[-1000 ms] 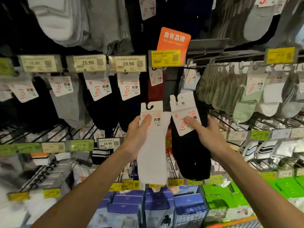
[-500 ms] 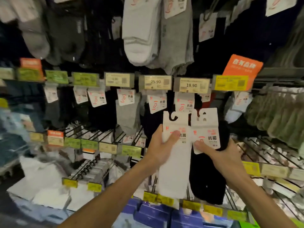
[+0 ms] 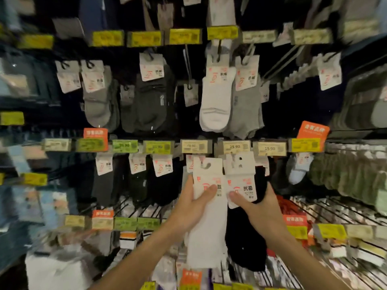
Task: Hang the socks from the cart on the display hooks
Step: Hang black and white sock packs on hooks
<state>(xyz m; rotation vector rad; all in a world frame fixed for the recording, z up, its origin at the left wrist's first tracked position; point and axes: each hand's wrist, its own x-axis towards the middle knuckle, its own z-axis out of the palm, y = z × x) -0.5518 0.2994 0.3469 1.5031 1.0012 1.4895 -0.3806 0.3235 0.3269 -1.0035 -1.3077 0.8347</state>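
Since a moment ago both packs have come up just under the price rail [image 3: 234, 146], where my left hand [image 3: 188, 208] pinches the white socks [image 3: 206, 237] by their card and my right hand [image 3: 259, 210] pinches the black socks [image 3: 245, 248] likewise, thumbs in front, neither hung yet.

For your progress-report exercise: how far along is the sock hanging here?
Looks done: carded socks fill the display hooks, like the white ankle sock. In hand: the left hand grips a long white carded sock, the right hand a black carded sock. Left: both need hooking; cart unseen.
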